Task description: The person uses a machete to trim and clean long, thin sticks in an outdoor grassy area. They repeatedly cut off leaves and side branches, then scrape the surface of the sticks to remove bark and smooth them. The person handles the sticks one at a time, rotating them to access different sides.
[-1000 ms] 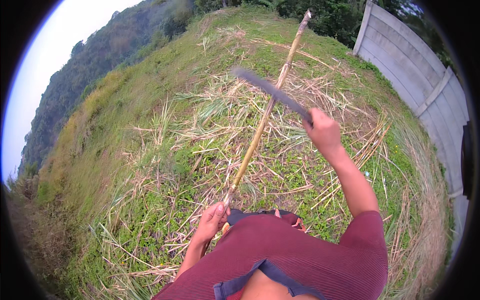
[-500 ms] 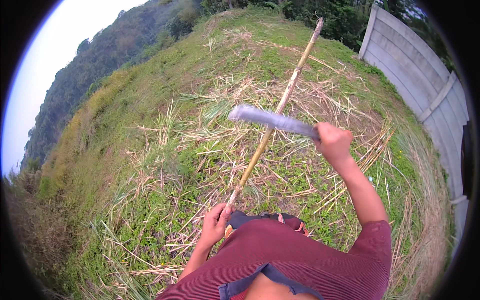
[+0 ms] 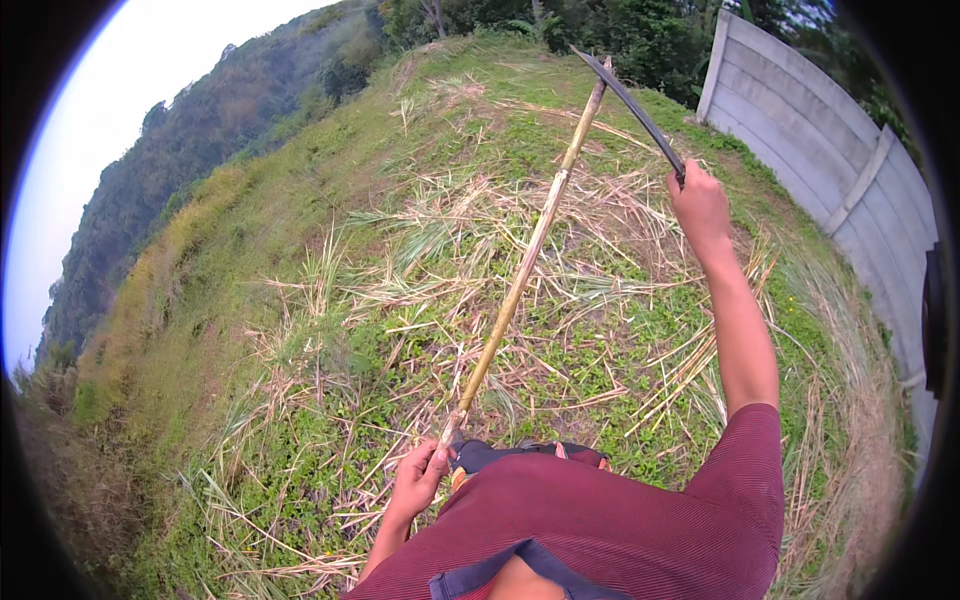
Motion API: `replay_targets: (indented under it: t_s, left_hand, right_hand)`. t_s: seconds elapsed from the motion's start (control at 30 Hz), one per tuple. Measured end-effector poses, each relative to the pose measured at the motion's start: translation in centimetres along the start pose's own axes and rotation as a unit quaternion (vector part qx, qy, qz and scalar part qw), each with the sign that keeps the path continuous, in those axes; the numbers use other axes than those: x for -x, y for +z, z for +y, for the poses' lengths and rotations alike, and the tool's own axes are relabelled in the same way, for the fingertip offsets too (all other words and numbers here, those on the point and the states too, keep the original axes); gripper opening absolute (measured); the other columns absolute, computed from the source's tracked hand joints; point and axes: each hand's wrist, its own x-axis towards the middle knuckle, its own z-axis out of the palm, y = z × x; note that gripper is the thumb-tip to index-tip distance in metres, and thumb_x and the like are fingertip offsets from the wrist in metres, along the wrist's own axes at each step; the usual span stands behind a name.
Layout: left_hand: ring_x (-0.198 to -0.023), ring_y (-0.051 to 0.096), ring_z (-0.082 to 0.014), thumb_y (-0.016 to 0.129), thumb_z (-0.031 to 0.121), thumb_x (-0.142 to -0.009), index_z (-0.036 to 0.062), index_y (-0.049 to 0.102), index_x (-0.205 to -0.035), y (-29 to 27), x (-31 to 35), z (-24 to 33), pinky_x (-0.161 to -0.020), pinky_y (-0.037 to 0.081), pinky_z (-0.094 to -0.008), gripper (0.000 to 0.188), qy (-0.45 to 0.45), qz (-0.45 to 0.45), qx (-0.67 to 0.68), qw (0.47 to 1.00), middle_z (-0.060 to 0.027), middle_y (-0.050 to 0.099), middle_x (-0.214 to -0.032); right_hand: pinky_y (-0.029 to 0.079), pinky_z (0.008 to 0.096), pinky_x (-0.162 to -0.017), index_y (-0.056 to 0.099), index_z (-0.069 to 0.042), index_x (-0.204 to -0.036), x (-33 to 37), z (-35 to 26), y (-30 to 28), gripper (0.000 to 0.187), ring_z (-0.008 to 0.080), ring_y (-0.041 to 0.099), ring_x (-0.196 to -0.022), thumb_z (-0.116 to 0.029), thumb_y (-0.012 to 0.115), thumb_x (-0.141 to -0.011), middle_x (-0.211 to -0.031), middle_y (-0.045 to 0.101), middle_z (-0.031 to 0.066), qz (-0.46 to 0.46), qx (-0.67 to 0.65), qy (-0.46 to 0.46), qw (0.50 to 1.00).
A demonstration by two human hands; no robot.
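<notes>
My left hand (image 3: 420, 475), low and close to my body, grips the near end of a long, yellowish, jointed cane stalk (image 3: 520, 278). The stalk slants up and away to the right, its far tip raised out in front of me. In my right hand (image 3: 702, 203), at the end of an outstretched arm, is the handle of a machete (image 3: 640, 115). Its dark blade points up and left and crosses the stalk near the far tip. Whether the blade touches the stalk there I cannot tell.
Cut stalks and dry leaves (image 3: 450, 240) litter the green ground plants. A small pile of thin stalks (image 3: 700, 350) lies right of centre. At the right runs a grey concrete panel wall (image 3: 800, 130). A grassy slope (image 3: 180, 260) falls away left, towards wooded hills.
My right hand has moved the machete up and away, from across the stalk's middle to its far tip. The stalk has shifted slightly left; my left hand still holds it.
</notes>
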Motion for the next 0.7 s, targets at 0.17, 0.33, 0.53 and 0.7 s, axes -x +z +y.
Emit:
replay_targets:
  t_s: [0.17,0.33,0.53,0.7]
  left_hand:
    - [-0.058,0.039,-0.0050,0.046,0.027,-0.104,0.0055,0.053,-0.099,0.2,-1.1,-0.2,-0.053,0.032,-0.0217,0.023,0.006,-0.009,-0.005,1.000,0.0045,0.046,-0.069]
    - [-0.055,0.034,-0.0043,0.040,0.035,-0.105,0.0064,0.051,-0.094,0.3,-2.6,0.9,-0.050,0.030,-0.0206,0.033,0.003,-0.025,0.072,0.997,0.0048,0.042,-0.069]
    - [-0.050,0.027,-0.0032,0.041,0.041,-0.103,0.0070,0.051,-0.095,-0.7,-1.2,1.6,-0.045,0.022,-0.0200,0.036,-0.074,-0.076,0.205,0.973,0.0067,0.035,-0.065]
    - [-0.047,0.023,-0.0031,0.038,0.042,-0.104,0.0078,0.048,-0.102,0.5,-1.5,3.5,-0.041,0.020,-0.0198,0.035,-0.069,-0.109,0.243,0.961,0.0055,0.032,-0.062]
  right_hand:
    - [0.047,0.0361,-0.044,0.054,-0.009,-0.077,7.6,-9.3,-2.8,0.021,0.0216,0.061,-0.051,-0.021,0.071,-0.079,-0.064,0.058,0.0059,-0.053,-0.127,-0.187,0.973]
    - [0.043,0.0329,-0.043,0.053,-0.011,-0.069,16.1,-15.0,-4.2,0.018,0.0163,0.058,-0.049,-0.014,0.069,-0.078,-0.058,0.054,0.0036,-0.071,-0.206,-0.302,0.928]
    - [0.044,0.0365,-0.044,0.055,-0.009,-0.080,10.2,-10.7,-1.3,0.017,0.0222,0.059,-0.051,-0.016,0.069,-0.082,-0.064,0.058,0.0068,-0.048,-0.167,-0.057,0.983]
    - [0.047,0.0373,-0.046,0.053,-0.007,-0.084,11.3,-11.5,-2.4,0.019,0.0241,0.061,-0.054,-0.019,0.068,-0.085,-0.065,0.059,0.0084,-0.049,-0.178,-0.216,0.959]
